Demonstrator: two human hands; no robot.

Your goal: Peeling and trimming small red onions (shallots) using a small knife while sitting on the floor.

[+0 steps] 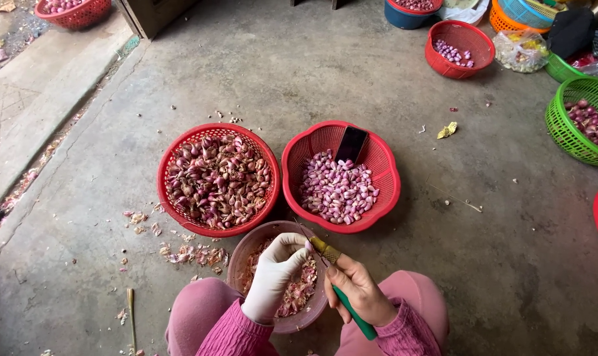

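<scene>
1. Surface: a grey concrete floor (351, 79), worn and speckled with small debris. A lower paved strip runs along its left edge, behind a shallow curb.
2. Landmark: the red basket of peeled shallots (342, 177), scalloped at the rim, stands on the floor at centre. A dark phone (351, 144) leans against its far inner wall.
3. Just left of the landmark, nearly touching it, stands the round red basket of unpeeled shallots (218, 179).
4. Directly below the landmark, between the person's knees, sits the pink bowl of peelings (272, 277).
5. Left hand (276, 270), in a white glove: grip clamped on a small shallot (308, 246), held over the bowl, just below the landmark's near rim.
6. Right hand (359, 290), bare: grip clamped on a green-handled knife (342, 290), with its blade tip at the shallot.
7. Loose skins (187, 254) lie on the floor to the lower left of the landmark.
8. Up and right of the landmark: a smaller red basket (459, 47), and a green basket (581, 120) further right, both holding shallots.
</scene>
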